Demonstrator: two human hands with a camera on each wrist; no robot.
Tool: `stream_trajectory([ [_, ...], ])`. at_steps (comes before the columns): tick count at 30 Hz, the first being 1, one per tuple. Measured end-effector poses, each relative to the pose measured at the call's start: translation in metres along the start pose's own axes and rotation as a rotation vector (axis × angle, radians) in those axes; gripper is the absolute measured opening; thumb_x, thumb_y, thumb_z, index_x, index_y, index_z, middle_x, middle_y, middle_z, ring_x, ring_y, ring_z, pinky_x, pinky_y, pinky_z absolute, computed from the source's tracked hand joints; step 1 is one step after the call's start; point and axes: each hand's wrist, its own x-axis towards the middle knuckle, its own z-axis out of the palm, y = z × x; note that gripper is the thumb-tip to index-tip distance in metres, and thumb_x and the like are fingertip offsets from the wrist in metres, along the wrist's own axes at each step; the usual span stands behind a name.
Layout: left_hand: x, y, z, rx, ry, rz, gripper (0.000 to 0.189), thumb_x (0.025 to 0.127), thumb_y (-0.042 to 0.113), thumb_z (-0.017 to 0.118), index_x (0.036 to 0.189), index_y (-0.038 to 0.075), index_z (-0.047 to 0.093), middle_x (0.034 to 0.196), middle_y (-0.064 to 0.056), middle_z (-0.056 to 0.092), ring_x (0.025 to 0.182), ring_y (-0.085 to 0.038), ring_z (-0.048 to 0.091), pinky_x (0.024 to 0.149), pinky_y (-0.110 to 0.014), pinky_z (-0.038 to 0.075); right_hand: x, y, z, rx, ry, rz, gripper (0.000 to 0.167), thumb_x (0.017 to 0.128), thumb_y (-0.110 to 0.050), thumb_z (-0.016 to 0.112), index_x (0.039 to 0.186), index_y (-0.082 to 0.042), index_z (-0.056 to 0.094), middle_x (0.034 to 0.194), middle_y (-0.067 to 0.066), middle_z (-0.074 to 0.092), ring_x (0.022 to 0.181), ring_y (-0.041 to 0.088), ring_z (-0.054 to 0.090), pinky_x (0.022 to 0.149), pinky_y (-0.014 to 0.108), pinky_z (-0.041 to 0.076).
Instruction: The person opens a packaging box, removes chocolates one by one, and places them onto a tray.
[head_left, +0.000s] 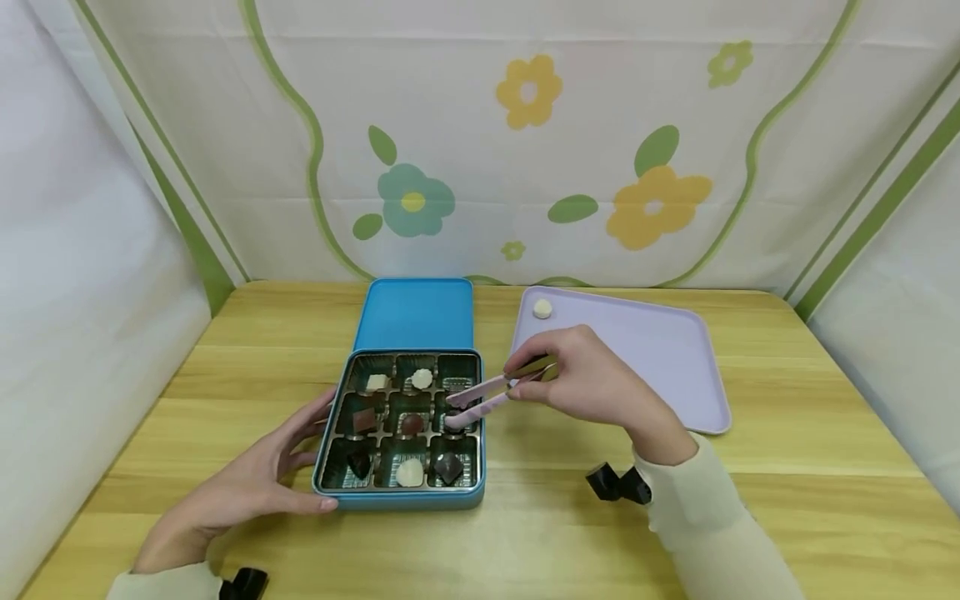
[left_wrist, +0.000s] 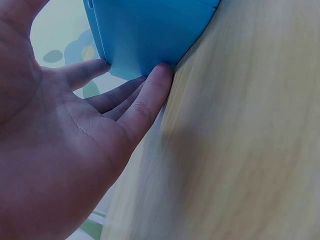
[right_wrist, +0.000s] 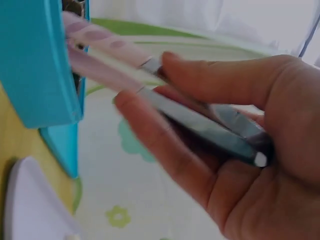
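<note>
A blue tin (head_left: pixel 408 500) with a divided tray holds chocolates in dark, white and brown, most compartments holding one. My right hand (head_left: pixel 581 387) grips small metal tongs with pink tips (head_left: pixel 478 410). In the right wrist view, thumb and fingers pinch the tongs' metal arms (right_wrist: pixel 195 125). The tips reach into the right compartment of the middle row, around or beside a dark piece that they partly hide; whether they touch it I cannot tell. My left hand (head_left: pixel 255 479) rests against the tin's left side, its extended fingers (left_wrist: pixel 145 102) touching the blue wall (left_wrist: pixel 150 35) low down.
Behind the tin lies its blue lid (head_left: pixel 416 312). A lilac tray (head_left: pixel 645 333) stands at the back right, bearing a round white chocolate (head_left: pixel 542 308) in its far left corner. A flowered cloth (head_left: pixel 480 125) hangs behind the wooden table (head_left: pixel 555 533).
</note>
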Motion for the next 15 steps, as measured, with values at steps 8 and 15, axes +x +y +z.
stream_trajectory([
  [8, 0.003, 0.001, 0.0, 0.007, -0.001, 0.024, 0.118, 0.088, 0.006, 0.088, 0.175, 0.027, 0.011, 0.179, -0.024, 0.011, 0.142, 0.016, 0.039, 0.109, -0.015, 0.045, 0.007, -0.023, 0.009, -0.091, -0.08, -0.033, 0.014, 0.091, -0.002, 0.082, 0.105, -0.005, 0.082, 0.096, 0.003, 0.081, 0.082, 0.006, 0.072, 0.072, 0.027, 0.06],
  [15, 0.001, 0.0, 0.0, 0.003, 0.005, 0.002, 0.119, 0.088, 0.008, 0.088, 0.175, 0.028, 0.01, 0.18, -0.023, 0.01, 0.141, 0.016, 0.039, 0.109, -0.014, 0.043, 0.018, -0.019, 0.013, -0.096, -0.097, 0.007, 0.009, 0.092, -0.009, 0.084, 0.1, -0.012, 0.085, 0.092, -0.004, 0.08, 0.078, 0.01, 0.069, 0.072, 0.03, 0.058],
])
